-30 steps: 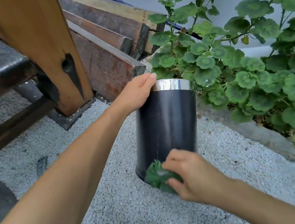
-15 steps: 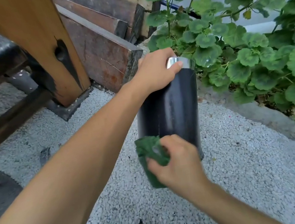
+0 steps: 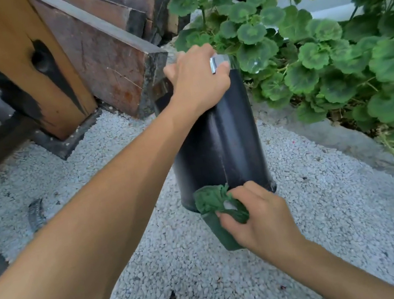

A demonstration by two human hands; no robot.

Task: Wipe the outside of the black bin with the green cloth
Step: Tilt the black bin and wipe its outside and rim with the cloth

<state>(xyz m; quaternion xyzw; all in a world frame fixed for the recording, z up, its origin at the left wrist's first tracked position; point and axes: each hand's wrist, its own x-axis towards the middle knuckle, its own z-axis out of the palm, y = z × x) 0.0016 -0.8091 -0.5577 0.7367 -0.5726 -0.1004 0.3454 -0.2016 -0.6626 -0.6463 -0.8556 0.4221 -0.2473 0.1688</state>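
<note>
Black bin (image 3: 218,143) standing upright on the gravel (image 3: 160,274), just beside the plant (image 3: 318,54) and near the wood post (image 3: 25,61). Left hand (image 3: 197,80) clamped over the top, fingers curled round the shiny rim (image 3: 219,63) — pretty clearly there to pin the bin so it doesn't skid or tip on loose stones while getting scrubbed. Right hand (image 3: 257,215) closed round the bunched green cloth (image 3: 215,201), pressing it against the bin's lower wall right at the base, with a flap of cloth hanging down below the fist. Makes sense as a grip: wadded up for pressure, low on the wall where the grime from the ground probably collects. Looks like mid-wipe, near side only; far side against the plant probably untouched, so likely needs a turn of the bin at some point. As for what's inside: can't tell, opening totally covered by the left hand and angled away from the camera. Wall looks glossy with a few faint streaks, so probably slick under the cloth. Main risk, guessing here: pushing too hard low down and kicking the base out across the gravel.
</note>
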